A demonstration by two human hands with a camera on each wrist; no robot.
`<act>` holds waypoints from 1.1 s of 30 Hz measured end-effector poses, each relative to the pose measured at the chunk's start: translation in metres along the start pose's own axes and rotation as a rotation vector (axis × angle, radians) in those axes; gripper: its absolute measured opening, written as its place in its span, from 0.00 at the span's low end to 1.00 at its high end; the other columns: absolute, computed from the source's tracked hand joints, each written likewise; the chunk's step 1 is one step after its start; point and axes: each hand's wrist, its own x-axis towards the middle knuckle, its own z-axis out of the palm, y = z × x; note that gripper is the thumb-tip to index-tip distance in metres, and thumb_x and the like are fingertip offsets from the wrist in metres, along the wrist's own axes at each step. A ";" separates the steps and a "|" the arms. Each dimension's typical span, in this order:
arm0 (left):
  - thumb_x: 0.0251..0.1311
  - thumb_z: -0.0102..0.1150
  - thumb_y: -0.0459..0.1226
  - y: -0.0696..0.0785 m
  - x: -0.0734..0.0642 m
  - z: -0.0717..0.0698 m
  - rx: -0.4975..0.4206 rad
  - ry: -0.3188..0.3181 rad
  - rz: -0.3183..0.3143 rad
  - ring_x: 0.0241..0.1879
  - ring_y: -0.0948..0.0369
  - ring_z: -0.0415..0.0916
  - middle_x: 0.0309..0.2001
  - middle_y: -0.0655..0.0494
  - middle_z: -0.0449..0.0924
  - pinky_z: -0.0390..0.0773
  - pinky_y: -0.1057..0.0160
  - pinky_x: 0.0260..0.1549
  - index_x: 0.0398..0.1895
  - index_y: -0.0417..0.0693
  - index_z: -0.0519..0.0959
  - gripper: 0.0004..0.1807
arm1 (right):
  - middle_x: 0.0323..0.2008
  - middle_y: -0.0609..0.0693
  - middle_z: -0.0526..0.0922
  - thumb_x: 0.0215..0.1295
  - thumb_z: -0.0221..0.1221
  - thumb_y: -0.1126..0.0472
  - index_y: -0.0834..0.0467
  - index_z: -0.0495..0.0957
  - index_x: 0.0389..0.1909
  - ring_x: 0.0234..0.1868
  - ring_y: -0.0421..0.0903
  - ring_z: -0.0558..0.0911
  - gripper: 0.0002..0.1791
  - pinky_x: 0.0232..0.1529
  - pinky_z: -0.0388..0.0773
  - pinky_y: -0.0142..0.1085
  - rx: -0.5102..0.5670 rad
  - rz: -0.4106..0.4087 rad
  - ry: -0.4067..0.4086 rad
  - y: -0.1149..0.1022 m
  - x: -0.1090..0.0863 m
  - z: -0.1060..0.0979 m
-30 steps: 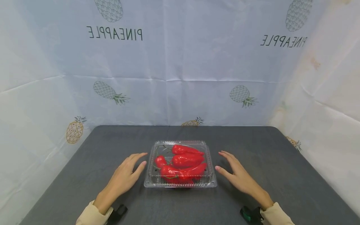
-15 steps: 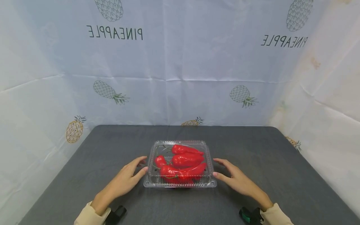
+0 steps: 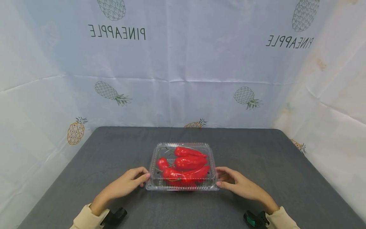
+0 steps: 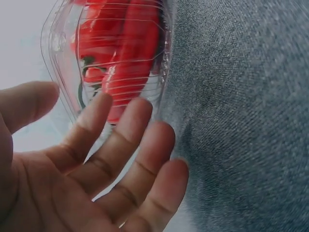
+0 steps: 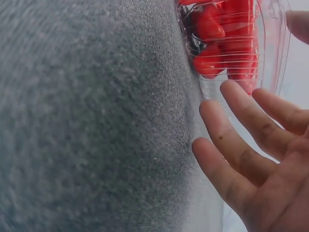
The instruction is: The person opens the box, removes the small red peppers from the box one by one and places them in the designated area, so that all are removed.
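Note:
A clear plastic clamshell container (image 3: pixel 183 187) with its lid down sits on the dark table, with several red peppers (image 3: pixel 190 162) inside. My left hand (image 3: pixel 125 183) is at its left side, thumb tip right at the rim and the other fingers lower, in front of the side wall. In the left wrist view the fingers (image 4: pixel 154 147) are spread and lightly bent. On the opposite side my right hand (image 3: pixel 238 183) mirrors this, thumb by the right front corner. The right wrist view shows its fingers (image 5: pixel 236 130) extended toward the ribbed wall below the rim.
The dark grey table (image 3: pixel 123 143) has rounded far corners. White cloth with pineapple prints (image 3: pixel 183 63) hangs behind and on both sides. Each wrist carries a black strapped device, such as the dark wrist mount (image 3: pixel 115 218) on the left.
Both hands have moved inward and lower, from a gap beside the container to its left and right edges. The container and peppers stay in place.

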 end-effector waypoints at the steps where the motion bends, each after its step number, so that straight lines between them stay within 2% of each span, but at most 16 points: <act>1: 0.76 0.46 0.45 -0.001 0.000 -0.001 -0.035 -0.025 0.004 0.31 0.65 0.74 0.32 0.52 0.77 0.76 0.67 0.26 0.41 0.43 0.76 0.15 | 0.61 0.62 0.74 0.72 0.57 0.54 0.67 0.59 0.71 0.56 0.52 0.78 0.34 0.48 0.80 0.26 0.014 -0.005 -0.011 0.000 0.000 0.000; 5: 0.77 0.43 0.43 -0.003 -0.001 -0.003 -0.123 -0.102 0.017 0.28 0.64 0.75 0.29 0.50 0.77 0.78 0.65 0.26 0.39 0.40 0.75 0.17 | 0.62 0.64 0.73 0.72 0.56 0.55 0.68 0.57 0.72 0.56 0.52 0.78 0.35 0.49 0.80 0.27 0.048 -0.011 -0.039 0.000 0.000 -0.001; 10: 0.78 0.40 0.43 -0.009 0.001 -0.004 -0.244 -0.192 0.009 0.30 0.64 0.78 0.29 0.51 0.79 0.81 0.66 0.28 0.41 0.35 0.73 0.19 | 0.59 0.62 0.75 0.73 0.56 0.55 0.69 0.57 0.72 0.56 0.50 0.79 0.35 0.49 0.81 0.28 0.073 -0.018 -0.056 0.002 0.001 -0.001; 16: 0.78 0.41 0.41 -0.016 0.001 -0.007 -0.448 -0.326 0.000 0.35 0.63 0.80 0.38 0.53 0.78 0.81 0.68 0.32 0.50 0.26 0.69 0.20 | 0.55 0.60 0.76 0.73 0.56 0.56 0.69 0.56 0.71 0.54 0.41 0.80 0.35 0.50 0.81 0.27 0.120 -0.016 -0.067 0.004 0.001 0.001; 20: 0.77 0.42 0.38 -0.018 0.000 -0.009 -0.502 -0.395 0.017 0.37 0.63 0.80 0.43 0.53 0.79 0.81 0.68 0.35 0.53 0.25 0.67 0.19 | 0.55 0.60 0.75 0.73 0.56 0.57 0.70 0.56 0.71 0.54 0.42 0.80 0.34 0.50 0.81 0.27 0.131 -0.019 -0.071 0.004 0.001 0.001; 26: 0.76 0.44 0.37 -0.018 0.000 -0.009 -0.533 -0.442 0.028 0.37 0.66 0.79 0.43 0.54 0.82 0.81 0.70 0.35 0.52 0.24 0.67 0.19 | 0.58 0.62 0.74 0.72 0.56 0.56 0.69 0.56 0.71 0.57 0.53 0.78 0.35 0.50 0.81 0.29 0.120 -0.001 -0.056 0.002 0.001 0.002; 33: 0.75 0.44 0.35 -0.023 -0.001 -0.007 -0.593 -0.456 0.044 0.35 0.68 0.80 0.43 0.57 0.85 0.80 0.72 0.33 0.51 0.20 0.67 0.19 | 0.56 0.61 0.74 0.73 0.56 0.55 0.69 0.56 0.71 0.58 0.54 0.78 0.35 0.52 0.81 0.34 0.132 0.015 -0.061 0.000 0.001 0.004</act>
